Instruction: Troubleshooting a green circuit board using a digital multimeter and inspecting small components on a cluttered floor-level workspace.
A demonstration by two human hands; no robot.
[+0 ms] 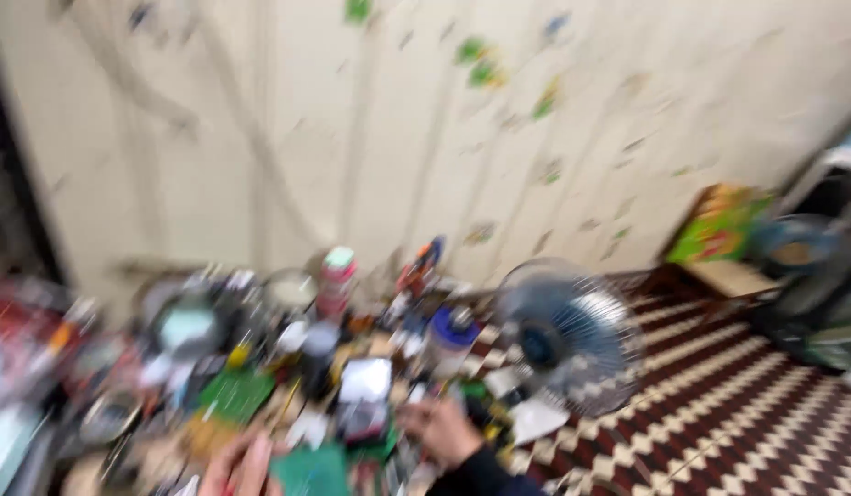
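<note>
The frame is heavily blurred by motion. My left hand shows at the bottom edge, fingers near a green flat board; whether it holds anything I cannot tell. My right hand, in a dark sleeve, hovers over a heap of small parts beside a dark and yellow object; its grip is unclear. A white square piece lies just beyond both hands.
A small table fan stands right of the clutter on a red and cream patterned floor mat. A can with a green top, a blue-lidded jar and another green board sit among the parts. A cream wall rises behind.
</note>
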